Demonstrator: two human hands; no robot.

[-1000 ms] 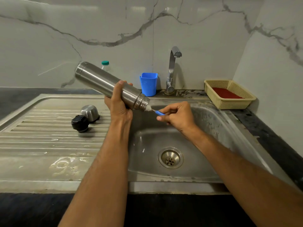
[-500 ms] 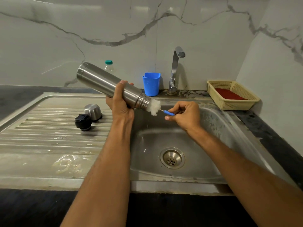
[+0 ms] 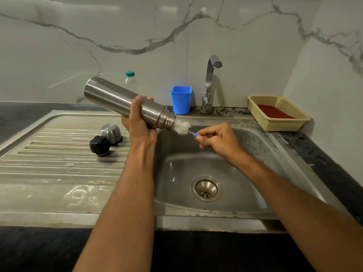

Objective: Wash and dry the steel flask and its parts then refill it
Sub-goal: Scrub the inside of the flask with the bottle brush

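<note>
Left hand (image 3: 140, 122) grip: fingers and thumb wrapped round the steel flask (image 3: 121, 101) near its neck end, flask tilted, open threaded mouth pointing down-right over the sink basin (image 3: 196, 163), base up-left. Right hand (image 3: 218, 138) grip: fingertips pinching the blue handle end of a bottle brush (image 3: 183, 127). White bristle head sits right at the flask mouth, part out, touching the rim; wire stem runs from bristles to the pinch.

Both forearms reach in from the bottom edge. On the ribbed drainboard (image 3: 49, 154) left of the basin: steel cup lid (image 3: 111, 132) upside down, black stopper (image 3: 99, 145) just in front of it, touching or nearly so, cannot tell. Water puddle on the flat front strip of the drainboard.

Drain strainer (image 3: 206, 190) in the basin floor. Behind the basin: tap (image 3: 210, 83), spout turned right, and blue plastic cup (image 3: 181, 100) just left of it. Clear bottle with green cap (image 3: 129, 79) behind the flask against the wall. Yellow basket (image 3: 279, 122) on the dark desk at right, holding a red pad (image 3: 275, 113). Marble-pattern wall behind.
</note>
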